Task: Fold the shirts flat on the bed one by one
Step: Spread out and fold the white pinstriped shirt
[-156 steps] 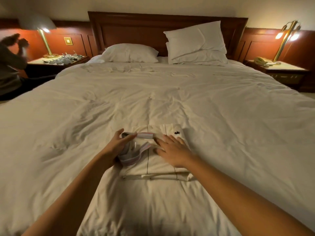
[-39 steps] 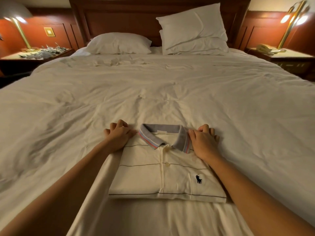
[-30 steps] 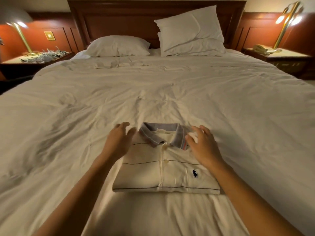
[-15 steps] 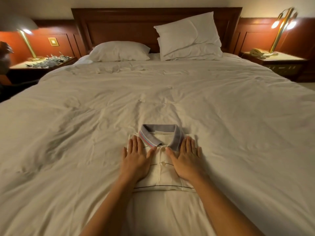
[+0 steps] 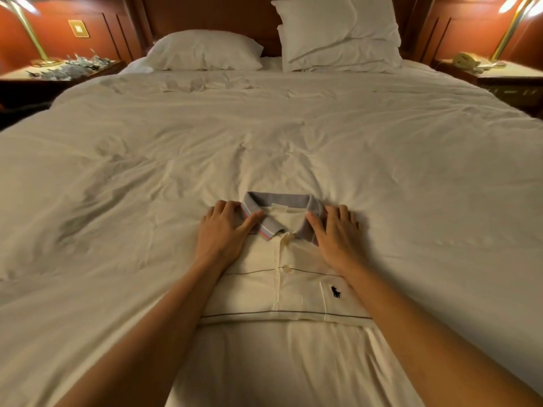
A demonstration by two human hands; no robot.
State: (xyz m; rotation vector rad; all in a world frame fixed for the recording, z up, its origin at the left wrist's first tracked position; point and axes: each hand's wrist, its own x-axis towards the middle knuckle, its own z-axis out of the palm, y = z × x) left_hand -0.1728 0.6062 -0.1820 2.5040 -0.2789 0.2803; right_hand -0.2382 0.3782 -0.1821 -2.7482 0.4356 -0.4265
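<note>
Wide bed [image 5: 382, 160] under a rumpled white duvet, filling nearly the whole view. Dark wooden headboard [image 5: 205, 13] at the far end, against reddish panelled walls. Two stacked pillows [image 5: 338, 33] propped upright on the far right, one flatter pillow [image 5: 205, 49] lying to their left. Nightstand [image 5: 35, 74] at far left with a brass lamp [image 5: 32, 33] and a litter of small silvery scraps, too small to identify. Nightstand [image 5: 511, 74] at far right with another brass lamp [image 5: 511, 27] and a pale telephone [image 5: 465, 60].

Near the foot of the bed, centred: cream polo shirt [image 5: 282, 292], folded into a compact rectangle, front up, lying flat on the duvet. Thin dark stripes across the chest and along the near edge. Button placket down the middle, two buttons visible. Grey collar [image 5: 282, 201] with pink and light-blue edging, pointing toward the headboard. Small dark horse-and-rider logo [image 5: 335, 291] on the chest, on the right side of the view.

Bare forearms reaching in from the bottom corners. Left hand [image 5: 223, 233] palm down on the shirt's left shoulder, grip spread flat, fingers fanned, thumb touching the collar's left point. Right hand [image 5: 336, 235] palm down on the right shoulder, grip likewise spread flat, thumb against the collar's right side. Nothing pinched in either hand; both pressing flat on the fabric beside the collar.
</note>
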